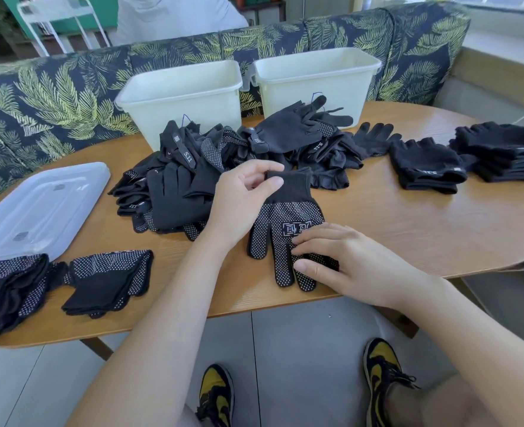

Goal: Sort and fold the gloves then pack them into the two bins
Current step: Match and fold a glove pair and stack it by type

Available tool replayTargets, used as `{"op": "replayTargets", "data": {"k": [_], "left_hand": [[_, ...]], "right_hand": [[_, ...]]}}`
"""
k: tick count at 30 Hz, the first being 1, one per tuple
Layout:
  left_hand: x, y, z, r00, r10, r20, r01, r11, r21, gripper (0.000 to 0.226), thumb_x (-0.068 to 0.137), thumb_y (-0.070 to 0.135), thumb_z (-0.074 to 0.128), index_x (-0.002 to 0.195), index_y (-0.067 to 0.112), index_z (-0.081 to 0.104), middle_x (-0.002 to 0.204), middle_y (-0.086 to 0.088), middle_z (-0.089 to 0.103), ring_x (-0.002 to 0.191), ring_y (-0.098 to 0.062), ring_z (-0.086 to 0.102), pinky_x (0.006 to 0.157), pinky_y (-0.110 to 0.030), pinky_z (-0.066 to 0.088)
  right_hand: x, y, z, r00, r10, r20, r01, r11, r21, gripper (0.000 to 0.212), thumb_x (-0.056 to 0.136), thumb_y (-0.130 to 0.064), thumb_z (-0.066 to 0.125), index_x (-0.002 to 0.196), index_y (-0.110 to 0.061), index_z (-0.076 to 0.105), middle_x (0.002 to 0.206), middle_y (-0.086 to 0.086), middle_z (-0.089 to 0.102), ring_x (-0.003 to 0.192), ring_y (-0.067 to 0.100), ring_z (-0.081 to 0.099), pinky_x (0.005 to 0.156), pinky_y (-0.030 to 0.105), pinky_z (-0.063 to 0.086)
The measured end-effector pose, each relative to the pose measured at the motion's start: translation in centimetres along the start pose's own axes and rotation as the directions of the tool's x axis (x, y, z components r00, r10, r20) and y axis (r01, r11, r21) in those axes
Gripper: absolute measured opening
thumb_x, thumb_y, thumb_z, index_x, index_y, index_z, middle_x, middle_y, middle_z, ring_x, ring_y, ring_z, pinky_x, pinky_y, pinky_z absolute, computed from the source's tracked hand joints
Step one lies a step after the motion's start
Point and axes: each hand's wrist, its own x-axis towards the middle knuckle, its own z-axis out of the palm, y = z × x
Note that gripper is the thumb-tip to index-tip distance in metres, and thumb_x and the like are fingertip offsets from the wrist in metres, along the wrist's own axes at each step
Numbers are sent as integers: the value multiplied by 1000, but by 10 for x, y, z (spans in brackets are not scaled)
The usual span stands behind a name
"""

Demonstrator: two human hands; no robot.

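Observation:
A black glove with white dots (285, 217) lies flat on the wooden table (393, 229), cuff away from me, fingers toward me. My left hand (242, 198) pinches the left corner of its cuff between thumb and forefinger. My right hand (344, 257) rests flat on the glove's fingers, fingers straight. Behind lies a loose heap of black gloves (223, 161). Two white bins stand at the table's far edge, the left bin (180, 97) and the right bin (316, 75). Folded dotted gloves (106, 282) sit at the near left, folded plain black gloves (427, 164) at the right.
A clear plastic lid (42, 208) lies on the left of the table. A leaf-patterned sofa (54, 94) runs behind the table. A further stack of black gloves (507, 152) sits at the far right. My feet in yellow-black shoes are below the table's front edge.

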Motion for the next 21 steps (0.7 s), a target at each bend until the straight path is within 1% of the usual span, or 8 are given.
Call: {"op": "replayTargets", "data": {"k": [4,8,11,13,15,18,19,21], "left_hand": [[-17,3,2,1000,5,-1,-5,999,-38,19,92,13,72,107,24,77,89,-1,78,92,-19,73,94,-41,57],[-37,5,2,999,39,23,-37,997,-63,20,92,11,73,106,25,77,100,4,79,99,-17,73,96,-40,56],[-54,6,1,998,53,26,-53,998,24,19,92,12,74,105,26,77,105,13,77,103,-6,70,98,-25,51],[-66,6,0,997,62,40,-66,994,92,19,91,13,75,103,27,77,105,18,76,106,-1,68,99,-20,49],[-79,6,2,996,65,57,-72,987,142,19,90,12,76,101,28,76,103,19,76,98,7,67,93,-15,48],[-93,5,7,996,51,74,-64,979,194,20,89,10,78,101,26,76,104,20,75,60,16,55,64,-5,40],[-96,2,9,995,54,83,-69,978,196,20,88,9,78,101,25,77,104,22,74,60,16,56,64,-4,40],[-98,-3,11,992,52,116,-71,982,173,23,87,9,80,101,27,77,106,25,74,87,14,65,81,-10,48]], "right_hand": [[-6,-3,-1,1000,-2,-11,2,1000,-9,52,101,-60,47,125,-21,72,137,-9,64,135,4,49,116,27,36],[-14,-1,-5,997,51,-63,-53,998,-30,56,100,-63,44,131,-22,69,140,-12,62,136,3,47,114,27,38],[-20,1,-7,996,82,-16,-83,996,-22,60,99,-68,41,132,-25,68,141,-14,60,138,0,43,115,25,37],[-23,2,-12,995,100,-13,-100,995,13,55,100,-64,44,130,-26,70,141,-15,60,137,-2,44,114,23,37],[-27,4,-20,992,114,-52,-113,993,28,47,101,-58,45,121,-26,74,135,-16,64,128,-2,53,108,22,43],[-32,12,-31,979,145,-144,-142,989,33,35,103,-44,51,108,-21,76,116,-16,71,104,2,64,91,27,52],[-33,17,-34,969,175,-173,-171,985,39,31,102,-40,53,106,-20,77,110,-14,72,97,3,65,88,29,53],[-32,27,-36,943,252,-219,-250,967,40,28,100,-38,55,102,-20,77,101,-10,73,86,5,64,84,34,52]]}}
